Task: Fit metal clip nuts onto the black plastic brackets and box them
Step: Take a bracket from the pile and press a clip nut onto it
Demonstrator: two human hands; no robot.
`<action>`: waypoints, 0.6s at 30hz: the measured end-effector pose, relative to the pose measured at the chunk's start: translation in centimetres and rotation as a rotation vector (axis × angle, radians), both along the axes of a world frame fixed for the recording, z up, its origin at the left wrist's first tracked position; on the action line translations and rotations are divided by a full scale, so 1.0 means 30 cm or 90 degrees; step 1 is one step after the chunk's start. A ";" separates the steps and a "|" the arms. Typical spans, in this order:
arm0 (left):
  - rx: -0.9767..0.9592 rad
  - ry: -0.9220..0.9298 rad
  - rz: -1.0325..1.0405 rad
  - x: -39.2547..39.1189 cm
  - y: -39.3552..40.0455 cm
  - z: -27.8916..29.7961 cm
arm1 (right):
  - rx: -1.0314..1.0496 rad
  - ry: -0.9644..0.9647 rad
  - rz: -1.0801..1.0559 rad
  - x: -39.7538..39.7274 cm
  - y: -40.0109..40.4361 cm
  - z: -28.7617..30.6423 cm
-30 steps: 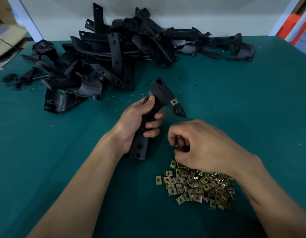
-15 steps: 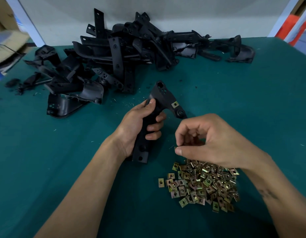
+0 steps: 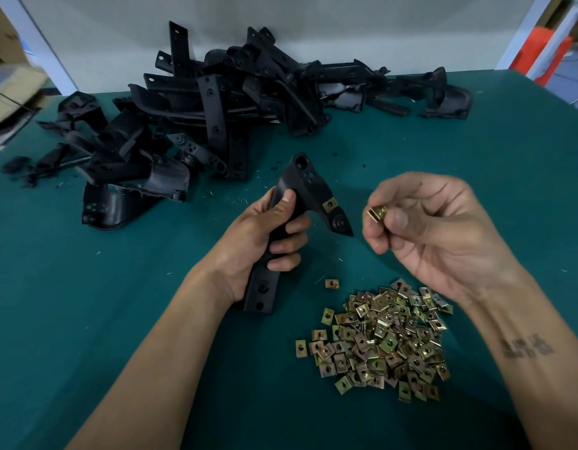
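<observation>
counter [image 3: 86, 319]: teal green
brackets [image 3: 216, 102]: black
clip nuts [image 3: 385, 339]: brassy yellow, iridescent
wall [image 3: 346, 24]: pale grey
forearm mark [image 3: 526, 347]: dark

Even, soft overhead light falls on the green table [image 3: 476, 157], casting faint shadows. Edges bow outward; the cardboard box [image 3: 11, 92] at the table's left is blurred.

This looks like a workshop or small factory. A big work table [image 3: 476, 164] has a green cover, and a heap of black plastic parts [image 3: 216, 102] is piled at the back — many of the same kind. A pile of little shiny metal clips [image 3: 385, 339] lies near the front. Cardboard boxes [image 3: 8, 89] sit off to the left — blurry.
</observation>
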State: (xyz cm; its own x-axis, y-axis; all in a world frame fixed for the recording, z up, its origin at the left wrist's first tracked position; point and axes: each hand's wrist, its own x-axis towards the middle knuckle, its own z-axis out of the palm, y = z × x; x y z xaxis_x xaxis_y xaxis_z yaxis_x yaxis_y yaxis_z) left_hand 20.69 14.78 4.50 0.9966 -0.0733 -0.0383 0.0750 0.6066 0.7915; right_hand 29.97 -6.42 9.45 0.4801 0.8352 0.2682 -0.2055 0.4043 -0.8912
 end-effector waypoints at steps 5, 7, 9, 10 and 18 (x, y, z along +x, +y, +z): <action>0.006 0.008 -0.043 -0.008 -0.010 0.006 | -0.054 0.009 -0.223 0.000 0.033 -0.027; 0.026 0.012 -0.071 -0.010 -0.020 0.008 | -0.076 -0.046 -0.337 -0.004 0.050 -0.046; 0.051 0.014 -0.100 -0.013 -0.031 0.012 | -0.085 -0.078 -0.393 -0.014 0.066 -0.058; 0.060 0.016 -0.113 -0.013 -0.035 0.013 | -0.085 -0.079 -0.406 -0.019 0.071 -0.061; 0.091 0.046 -0.105 -0.010 -0.048 0.010 | -0.076 -0.039 -0.422 -0.039 0.078 -0.046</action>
State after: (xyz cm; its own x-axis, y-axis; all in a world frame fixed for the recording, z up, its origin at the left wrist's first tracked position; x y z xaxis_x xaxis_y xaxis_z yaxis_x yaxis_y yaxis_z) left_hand 20.39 13.35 4.80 0.9657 -0.2244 -0.1307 0.2237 0.4634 0.8574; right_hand 28.81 -4.09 8.06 0.8882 0.3946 0.2355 0.1042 0.3263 -0.9395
